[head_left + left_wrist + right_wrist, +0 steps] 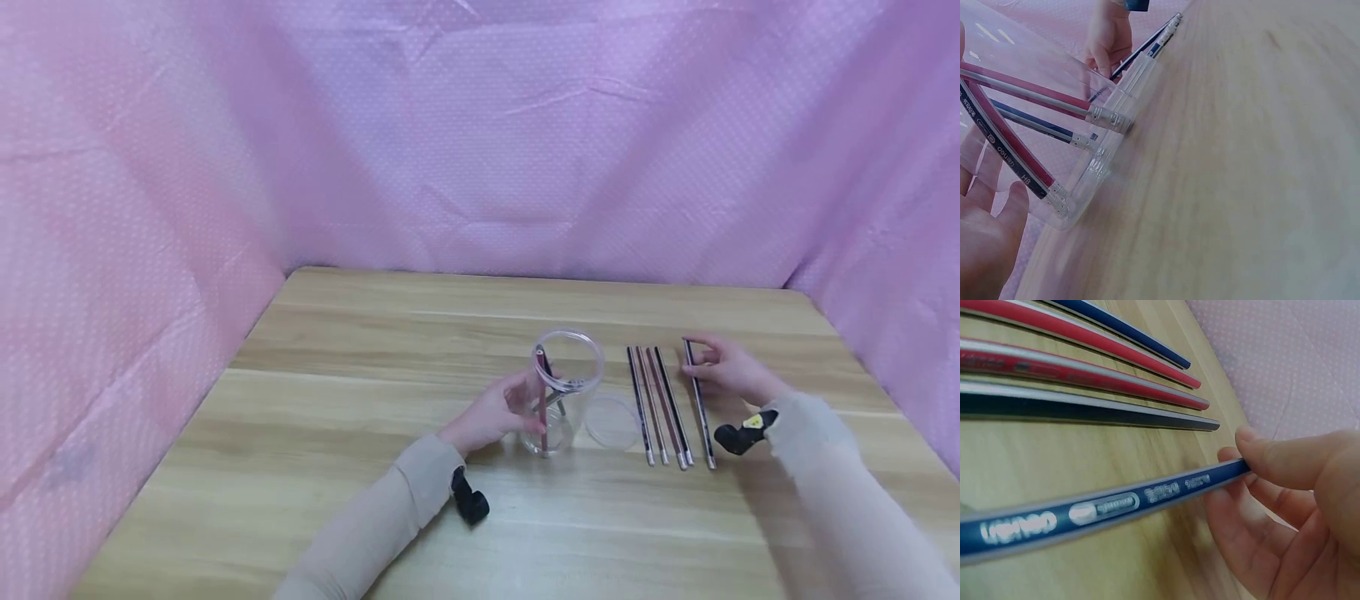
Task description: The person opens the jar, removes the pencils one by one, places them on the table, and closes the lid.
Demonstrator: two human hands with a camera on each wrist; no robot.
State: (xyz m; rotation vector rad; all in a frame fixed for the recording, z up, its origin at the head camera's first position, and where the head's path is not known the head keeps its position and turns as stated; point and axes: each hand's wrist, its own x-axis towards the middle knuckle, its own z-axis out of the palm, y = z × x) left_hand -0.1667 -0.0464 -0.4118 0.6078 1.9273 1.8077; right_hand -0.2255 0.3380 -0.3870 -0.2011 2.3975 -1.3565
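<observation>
My left hand [491,414] holds a clear plastic jar [570,332] from its left side, the fingers curved around its wall. The jar stands on the table, and several pencils lean inside, among them a red-striped pencil [1029,94] and a black one [1004,147] marked HB. On the right, my right hand [733,373] pinches the far end of a dark blue pencil [1104,503] between thumb and fingers. Left of that pencil lies a row of several red, blue and black pencils [673,406], side by side.
A clear round lid [611,421] lies flat between the jar and the pencil row. Pink dotted sheeting [487,167] hangs around the back and sides of the wooden table [337,467]. Each sleeve carries a small black camera [470,500].
</observation>
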